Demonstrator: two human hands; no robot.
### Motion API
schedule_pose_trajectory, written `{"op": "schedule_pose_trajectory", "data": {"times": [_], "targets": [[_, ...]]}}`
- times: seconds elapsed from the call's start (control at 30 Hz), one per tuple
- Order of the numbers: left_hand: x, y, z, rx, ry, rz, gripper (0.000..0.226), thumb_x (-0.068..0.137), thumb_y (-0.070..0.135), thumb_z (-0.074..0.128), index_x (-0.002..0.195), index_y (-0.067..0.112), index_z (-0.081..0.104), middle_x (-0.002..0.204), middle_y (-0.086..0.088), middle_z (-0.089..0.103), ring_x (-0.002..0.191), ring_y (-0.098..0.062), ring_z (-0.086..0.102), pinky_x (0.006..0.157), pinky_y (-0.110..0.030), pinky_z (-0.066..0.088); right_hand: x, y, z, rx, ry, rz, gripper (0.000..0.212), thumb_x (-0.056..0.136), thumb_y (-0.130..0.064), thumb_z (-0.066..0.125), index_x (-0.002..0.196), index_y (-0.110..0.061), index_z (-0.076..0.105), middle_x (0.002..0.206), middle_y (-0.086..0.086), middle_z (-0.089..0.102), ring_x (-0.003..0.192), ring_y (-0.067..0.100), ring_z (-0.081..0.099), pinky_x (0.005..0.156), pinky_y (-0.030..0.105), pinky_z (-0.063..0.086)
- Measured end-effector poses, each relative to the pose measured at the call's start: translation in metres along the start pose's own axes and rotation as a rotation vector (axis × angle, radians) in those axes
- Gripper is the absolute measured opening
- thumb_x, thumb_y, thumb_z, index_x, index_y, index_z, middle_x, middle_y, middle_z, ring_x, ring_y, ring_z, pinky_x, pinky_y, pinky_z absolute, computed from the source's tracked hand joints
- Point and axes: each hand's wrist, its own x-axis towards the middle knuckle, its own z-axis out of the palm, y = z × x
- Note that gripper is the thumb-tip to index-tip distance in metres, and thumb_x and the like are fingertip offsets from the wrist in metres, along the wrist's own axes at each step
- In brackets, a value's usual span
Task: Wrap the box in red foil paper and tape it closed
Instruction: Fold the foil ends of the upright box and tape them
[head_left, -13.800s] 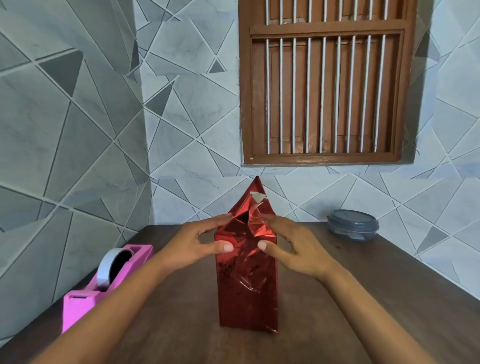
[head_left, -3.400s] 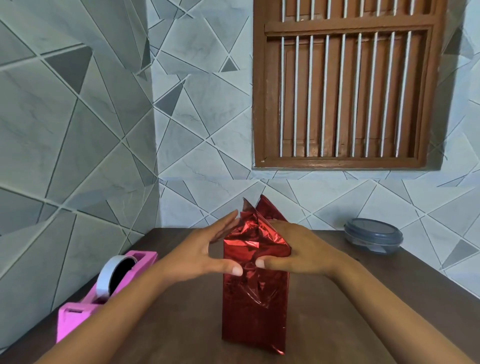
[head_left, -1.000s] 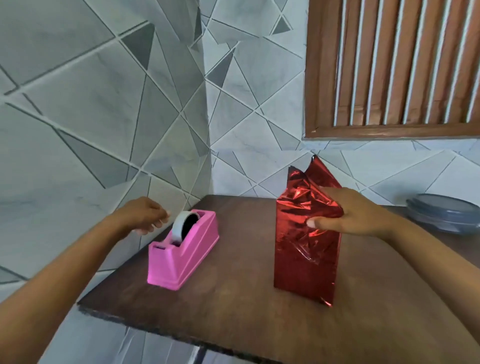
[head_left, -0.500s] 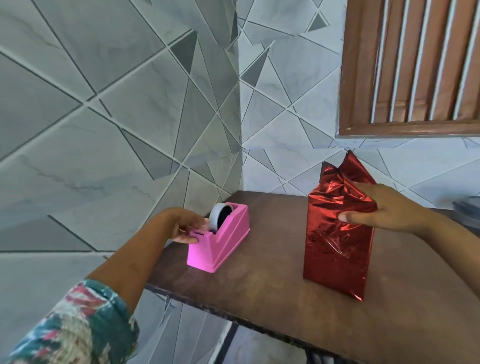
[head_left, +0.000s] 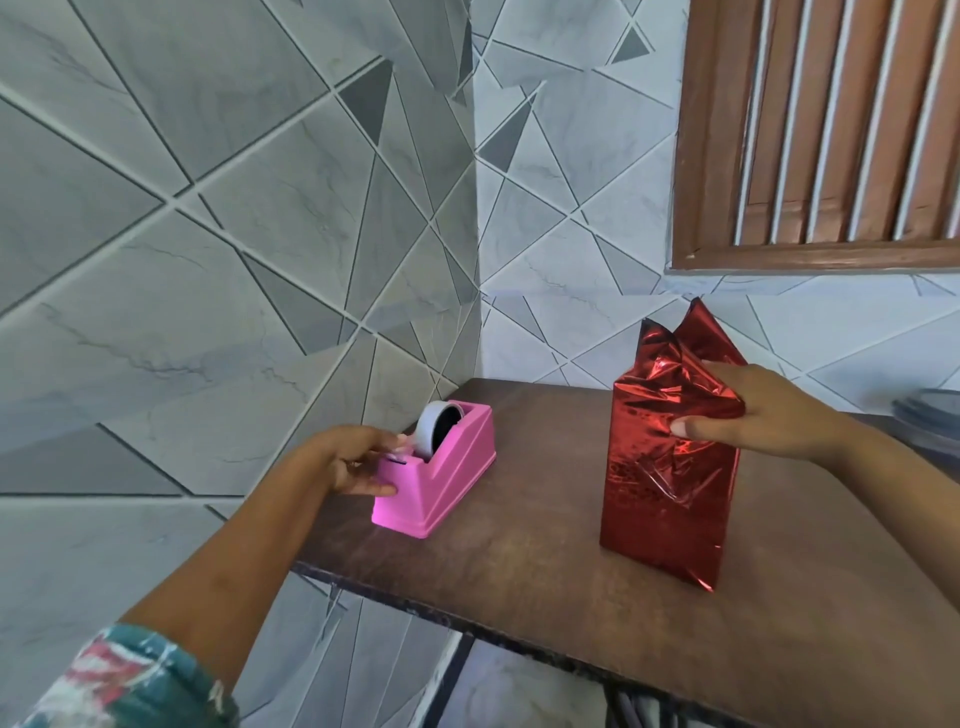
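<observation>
The box wrapped in red foil paper (head_left: 662, 499) stands upright on the brown wooden table (head_left: 519, 571), its crumpled top flaps sticking up. My right hand (head_left: 748, 415) grips the folded foil at the top right, thumb pressed on the front face. A pink tape dispenser (head_left: 441, 473) with a white tape roll (head_left: 434, 428) sits near the table's left edge. My left hand (head_left: 353, 460) rests on the dispenser's near end, fingers at the tape by the cutter; whether tape is pinched I cannot tell.
Grey tiled walls meet in a corner right behind the table. A brown wooden shutter (head_left: 831, 130) fills the upper right. A grey lidded container (head_left: 930, 410) shows at the right edge. The table's front-left edge drops off just below the dispenser.
My left hand has closed onto the dispenser's near end, fingers at the tape. The view has shifted slightly; my right hand keeps holding the foil top.
</observation>
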Motion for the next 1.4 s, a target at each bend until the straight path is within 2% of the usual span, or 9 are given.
{"op": "schedule_pose_trajectory", "data": {"times": [0.1,0.23,0.4,0.87,0.93,1.03,1.17,1.3,1.4], "targets": [[-0.002,-0.009,-0.004,-0.165,-0.009,0.091,0.003,0.089,0.007,0.059,0.089,0.005,0.061,0.099,-0.013,0.051,0.087,-0.026,0.054,0.055,-0.045,0.055,0.001,-0.001,0.000,0.009,0.006,0.010,0.036,0.055,-0.065,0.060,0.088,-0.051,0.054,0.092,-0.027,0.062,0.090,-0.005,0.058,0.077,0.020,0.042],[-0.003,-0.029,-0.001,-0.225,-0.008,0.169,0.005,0.088,0.000,0.057,0.086,0.000,0.061,0.088,-0.012,0.059,0.081,-0.022,0.056,0.053,-0.032,0.057,0.001,-0.001,0.000,0.016,0.014,0.021,0.028,0.062,-0.050,0.065,0.088,-0.050,0.055,0.092,-0.025,0.063,0.091,-0.002,0.059,0.079,0.028,0.042],[0.005,-0.050,-0.003,-0.280,0.022,0.215,0.009,0.082,-0.005,0.062,0.090,-0.006,0.064,0.094,-0.017,0.064,0.084,-0.023,0.061,0.058,-0.025,0.059,0.003,-0.001,0.001,0.004,0.004,0.046,0.037,0.057,-0.060,0.064,0.091,-0.048,0.056,0.093,-0.026,0.063,0.091,-0.004,0.059,0.084,0.032,0.046],[0.013,-0.037,-0.012,0.186,0.182,0.353,0.009,0.082,0.001,0.067,0.076,-0.005,0.064,0.080,-0.013,0.066,0.081,-0.020,0.063,0.060,-0.015,0.056,0.002,0.001,-0.001,0.037,0.002,0.063,0.047,0.051,-0.069,0.057,0.092,-0.046,0.059,0.095,-0.024,0.065,0.092,0.000,0.061,0.086,0.032,0.047],[0.013,-0.032,-0.015,0.353,0.238,0.357,0.015,0.081,-0.001,0.069,0.067,0.002,0.065,0.074,-0.012,0.066,0.074,-0.017,0.062,0.066,-0.022,0.055,0.001,0.002,-0.001,0.041,-0.003,0.064,0.046,0.051,-0.069,0.057,0.092,-0.048,0.058,0.095,-0.025,0.065,0.092,-0.001,0.061,0.084,0.029,0.046],[0.008,-0.037,-0.021,0.511,0.322,0.351,0.027,0.079,-0.003,0.066,0.055,0.008,0.062,0.053,-0.004,0.060,0.052,-0.010,0.057,0.055,-0.019,0.047,0.001,0.002,-0.001,0.044,-0.007,0.065,0.043,0.053,-0.067,0.060,0.092,-0.049,0.058,0.093,-0.027,0.064,0.091,-0.006,0.060,0.081,0.025,0.045],[-0.006,-0.040,-0.029,0.305,0.234,0.329,0.017,0.085,0.000,0.064,0.068,0.003,0.065,0.064,-0.013,0.064,0.054,-0.015,0.060,0.048,-0.016,0.052,0.002,0.001,-0.002,0.024,-0.011,0.076,0.027,0.062,-0.053,0.067,0.088,-0.050,0.058,0.091,-0.028,0.064,0.090,-0.006,0.060,0.082,0.026,0.046],[-0.028,0.012,-0.006,0.257,0.138,0.576,0.008,0.086,0.007,0.064,0.081,0.004,0.068,0.062,-0.004,0.063,0.047,-0.006,0.052,0.045,-0.013,0.043,0.000,-0.004,-0.004,0.017,-0.034,0.070,0.028,0.070,-0.046,0.073,0.090,-0.057,0.057,0.094,-0.029,0.065,0.091,-0.007,0.060,0.084,0.024,0.047],[-0.032,0.060,0.042,0.193,-0.076,0.664,0.007,0.088,0.006,0.062,0.085,0.007,0.068,0.061,0.000,0.063,0.044,-0.002,0.049,0.045,-0.011,0.042,-0.002,-0.003,-0.008,-0.004,-0.026,0.073,0.031,0.070,-0.046,0.069,0.098,-0.050,0.056,0.100,-0.018,0.067,0.093,-0.001,0.062,0.089,0.031,0.049]]}}
